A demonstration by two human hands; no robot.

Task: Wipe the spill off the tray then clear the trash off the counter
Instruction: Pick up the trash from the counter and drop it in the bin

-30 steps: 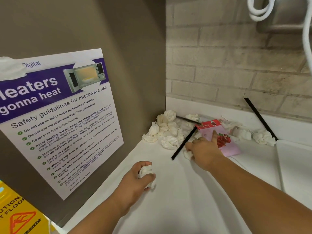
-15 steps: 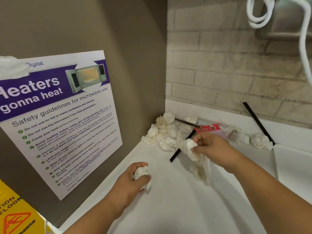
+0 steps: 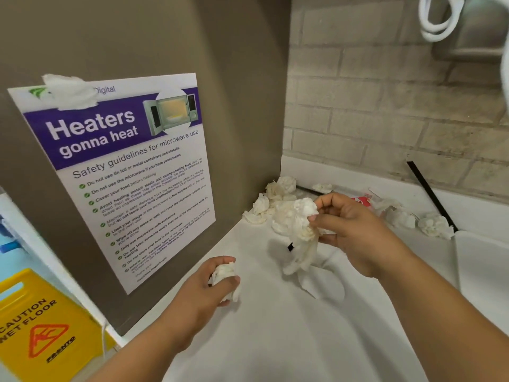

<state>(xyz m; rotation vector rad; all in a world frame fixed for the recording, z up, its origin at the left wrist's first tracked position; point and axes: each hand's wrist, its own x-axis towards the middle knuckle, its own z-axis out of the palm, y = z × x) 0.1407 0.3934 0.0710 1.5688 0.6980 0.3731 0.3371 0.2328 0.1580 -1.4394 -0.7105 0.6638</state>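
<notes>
My left hand [image 3: 205, 290] grips a crumpled white tissue wad [image 3: 225, 274] low over the white counter [image 3: 275, 340]. My right hand [image 3: 349, 230] is raised above the counter and pinches a larger stained tissue [image 3: 298, 232] that hangs down from my fingers. Several crumpled tissues [image 3: 271, 201] lie piled in the back corner. More tissue balls [image 3: 435, 224] sit to the right near the wall. A red and pink packet [image 3: 362, 201] is mostly hidden behind my right hand. A black stick [image 3: 289, 247] shows only its tip under the hanging tissue.
A brown side panel carries a microwave safety poster [image 3: 132, 172]. A second black stick [image 3: 429, 194] leans against the brick wall. A white tray edge [image 3: 482, 260] lies at right. A yellow wet-floor sign [image 3: 41, 326] stands lower left. White cables [image 3: 440, 20] hang above.
My right hand left the packet, picked a tissue off the counter and lifted it toward me; the tissue now dangles. My left hand kept its wad and barely moved.
</notes>
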